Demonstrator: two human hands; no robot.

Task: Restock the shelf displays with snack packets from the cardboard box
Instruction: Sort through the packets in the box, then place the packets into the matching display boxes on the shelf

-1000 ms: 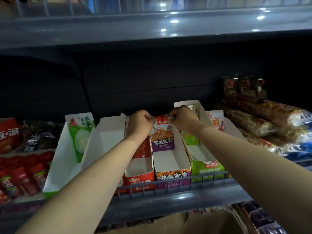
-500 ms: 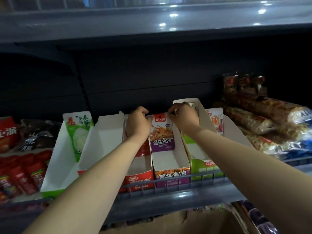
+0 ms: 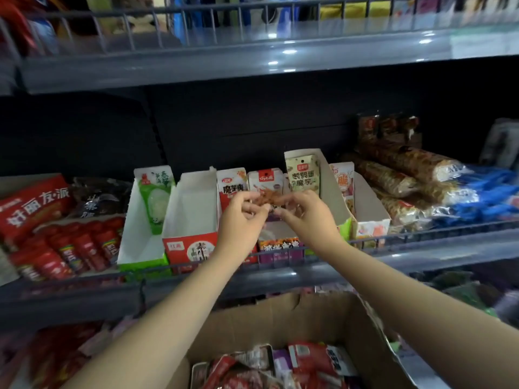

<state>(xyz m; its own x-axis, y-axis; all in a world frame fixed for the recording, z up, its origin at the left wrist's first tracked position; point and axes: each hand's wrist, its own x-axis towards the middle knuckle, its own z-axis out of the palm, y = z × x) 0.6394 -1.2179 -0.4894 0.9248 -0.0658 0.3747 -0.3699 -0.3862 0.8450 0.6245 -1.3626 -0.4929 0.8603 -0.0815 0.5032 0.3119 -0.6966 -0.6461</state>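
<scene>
Packet: purple-and-white foil snack packet (image 3: 265, 189) stands upright at the back of its purple cardboard display tray (image 3: 280, 248), between a red-and-white packet (image 3: 230, 183) and a pale green one (image 3: 302, 172).
Change: both hands have drawn back from its top corners toward the tray front; placement looks finished.
Hands: left hand (image 3: 241, 220) and right hand (image 3: 304, 217) loosely curled; whether either pinches the packet, I cannot tell.
Source: brown cardboard box (image 3: 280, 318) below the shelf, packets remaining.

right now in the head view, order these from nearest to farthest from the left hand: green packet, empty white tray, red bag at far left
1. Empty white tray, just left of the left hand.
2. Green packet, one tray further left.
3. Red bag, at the shelf's far left.
</scene>
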